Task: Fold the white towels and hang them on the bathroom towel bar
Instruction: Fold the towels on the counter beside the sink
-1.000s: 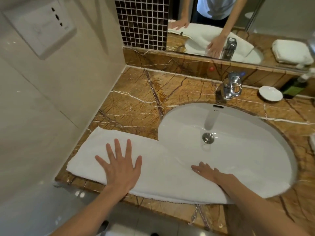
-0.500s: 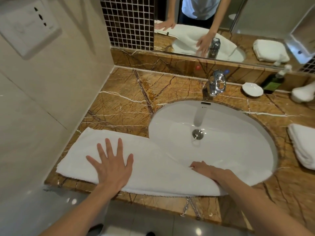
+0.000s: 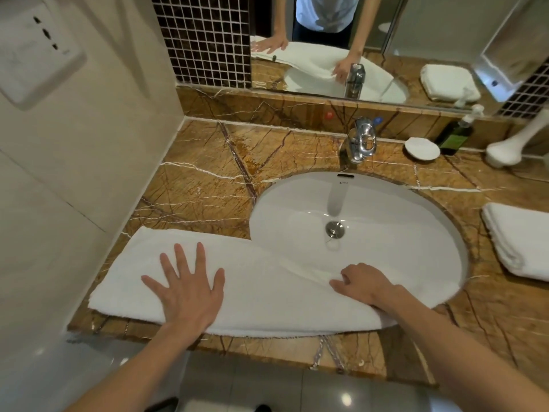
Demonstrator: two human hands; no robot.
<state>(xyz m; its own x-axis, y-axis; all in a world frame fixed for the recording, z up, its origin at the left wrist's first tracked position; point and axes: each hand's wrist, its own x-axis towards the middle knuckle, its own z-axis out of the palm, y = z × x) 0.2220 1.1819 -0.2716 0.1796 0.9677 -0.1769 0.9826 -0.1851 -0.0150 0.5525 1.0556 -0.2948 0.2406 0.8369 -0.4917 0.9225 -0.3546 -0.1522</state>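
A long white towel (image 3: 261,292) lies along the front of the marble counter (image 3: 208,185), its right part sagging over the near rim of the sink (image 3: 386,209). My left hand (image 3: 187,289) presses flat on the towel's left half, fingers spread. My right hand (image 3: 365,283) rests on the towel at the sink's edge with fingers curled, pinching a fold of cloth. A second white towel (image 3: 517,239), folded, sits on the counter at the right. No towel bar is in view.
A chrome faucet (image 3: 362,141) stands behind the sink. A small white dish (image 3: 421,147), a dark green pump bottle (image 3: 456,135) and a white hair dryer (image 3: 511,147) sit at the back right. A tiled wall with a socket (image 3: 32,52) closes the left side; a mirror (image 3: 416,40) runs behind.
My right hand has curled from flat to gripping the towel at the sink's edge. My left hand stays flat. The view has shifted right, showing the folded towel.
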